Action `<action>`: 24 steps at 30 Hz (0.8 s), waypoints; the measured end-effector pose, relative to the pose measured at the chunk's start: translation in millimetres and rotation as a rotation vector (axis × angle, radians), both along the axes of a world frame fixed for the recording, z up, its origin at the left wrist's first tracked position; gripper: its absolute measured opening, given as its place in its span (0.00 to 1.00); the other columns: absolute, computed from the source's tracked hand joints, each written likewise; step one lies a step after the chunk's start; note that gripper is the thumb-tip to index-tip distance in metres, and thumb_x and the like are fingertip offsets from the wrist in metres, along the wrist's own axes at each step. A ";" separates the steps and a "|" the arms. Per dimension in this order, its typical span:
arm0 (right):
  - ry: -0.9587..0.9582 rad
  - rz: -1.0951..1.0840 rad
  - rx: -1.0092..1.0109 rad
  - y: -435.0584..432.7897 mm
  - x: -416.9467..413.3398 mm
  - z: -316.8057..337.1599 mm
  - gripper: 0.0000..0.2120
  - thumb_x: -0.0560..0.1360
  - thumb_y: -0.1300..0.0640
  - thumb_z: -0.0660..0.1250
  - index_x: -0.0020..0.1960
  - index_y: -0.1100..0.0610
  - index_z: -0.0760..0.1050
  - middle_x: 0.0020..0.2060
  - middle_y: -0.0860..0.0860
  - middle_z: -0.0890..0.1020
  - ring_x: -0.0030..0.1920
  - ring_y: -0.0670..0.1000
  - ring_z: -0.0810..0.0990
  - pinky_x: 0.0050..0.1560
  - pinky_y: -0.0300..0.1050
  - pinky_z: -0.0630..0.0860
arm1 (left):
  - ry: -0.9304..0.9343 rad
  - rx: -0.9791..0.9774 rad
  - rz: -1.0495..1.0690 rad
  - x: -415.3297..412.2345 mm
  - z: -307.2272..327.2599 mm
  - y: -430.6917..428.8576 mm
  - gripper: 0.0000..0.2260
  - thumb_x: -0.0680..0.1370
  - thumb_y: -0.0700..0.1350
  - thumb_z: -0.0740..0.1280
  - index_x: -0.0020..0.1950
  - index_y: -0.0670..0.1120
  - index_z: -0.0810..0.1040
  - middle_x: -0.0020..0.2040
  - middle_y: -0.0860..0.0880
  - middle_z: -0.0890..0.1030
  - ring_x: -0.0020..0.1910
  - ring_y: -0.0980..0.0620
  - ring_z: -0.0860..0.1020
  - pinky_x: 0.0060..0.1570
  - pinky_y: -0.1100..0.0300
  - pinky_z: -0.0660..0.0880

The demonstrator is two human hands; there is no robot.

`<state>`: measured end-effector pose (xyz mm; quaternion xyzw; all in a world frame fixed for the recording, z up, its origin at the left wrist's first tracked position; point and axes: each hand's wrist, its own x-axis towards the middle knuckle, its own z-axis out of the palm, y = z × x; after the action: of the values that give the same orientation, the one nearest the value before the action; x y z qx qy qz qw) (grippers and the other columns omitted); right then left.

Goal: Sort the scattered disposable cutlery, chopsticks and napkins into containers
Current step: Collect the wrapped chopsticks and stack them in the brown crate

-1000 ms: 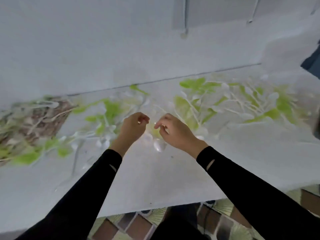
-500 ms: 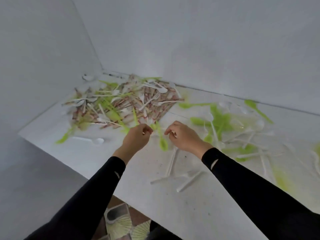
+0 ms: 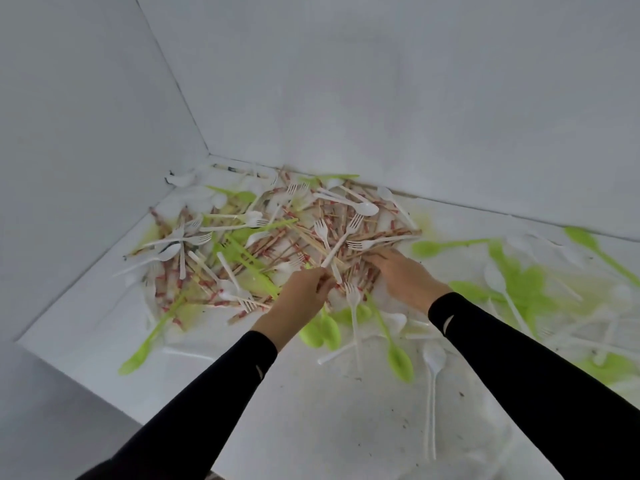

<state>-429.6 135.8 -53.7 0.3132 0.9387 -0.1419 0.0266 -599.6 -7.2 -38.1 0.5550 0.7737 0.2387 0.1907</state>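
Left hand (image 3: 301,292) pinches white fork (image 3: 341,239); right hand (image 3: 405,277), grip unclear, on chopsticks (image 3: 273,242) heaped in the wall corner (image 3: 207,148)

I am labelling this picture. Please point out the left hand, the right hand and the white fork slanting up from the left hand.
left hand (image 3: 304,289): head view, back of the hand.
right hand (image 3: 403,277): head view, back of the hand.
white fork (image 3: 343,238): head view, middle of the handle.

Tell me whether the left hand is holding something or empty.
Holding: the left hand pinches the handle end of a white fork, whose tines lie over the chopsticks.
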 end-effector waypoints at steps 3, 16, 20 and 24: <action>-0.018 0.102 0.102 5.5 4.4 -5.4 0.34 0.75 0.72 0.55 0.79 0.55 0.56 0.77 0.51 0.59 0.77 0.53 0.57 0.71 0.43 0.61 | 0.277 0.040 -0.114 -11.4 -11.5 13.9 0.12 0.77 0.40 0.69 0.59 0.40 0.78 0.55 0.43 0.79 0.54 0.41 0.77 0.54 0.55 0.72; 0.150 0.308 0.412 13.2 32.6 -30.8 0.15 0.65 0.64 0.79 0.49 0.57 0.79 0.56 0.54 0.81 0.49 0.53 0.83 0.43 0.43 0.80 | 0.552 -0.094 -0.267 -24.8 -3.4 39.6 0.13 0.73 0.47 0.68 0.54 0.42 0.76 0.55 0.44 0.72 0.55 0.43 0.69 0.57 0.49 0.71; 0.200 0.296 0.426 10.0 27.8 -28.0 0.18 0.66 0.66 0.77 0.53 0.58 0.79 0.53 0.54 0.82 0.45 0.54 0.84 0.42 0.45 0.80 | 0.384 0.042 -0.261 -23.5 0.4 45.4 0.08 0.70 0.37 0.68 0.47 0.40 0.72 0.45 0.43 0.73 0.44 0.42 0.72 0.44 0.51 0.72; 0.177 0.270 0.424 9.4 15.6 -17.6 0.24 0.63 0.71 0.74 0.58 0.57 0.79 0.54 0.53 0.82 0.46 0.54 0.84 0.38 0.45 0.79 | 0.278 0.011 -0.136 -22.5 6.4 55.4 0.11 0.77 0.37 0.62 0.58 0.41 0.65 0.38 0.46 0.73 0.34 0.45 0.73 0.31 0.52 0.69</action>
<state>-414.0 145.2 -71.3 0.1699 0.9794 0.0359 -0.1032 -622.0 48.2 -31.7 0.6350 0.7519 0.1501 0.0945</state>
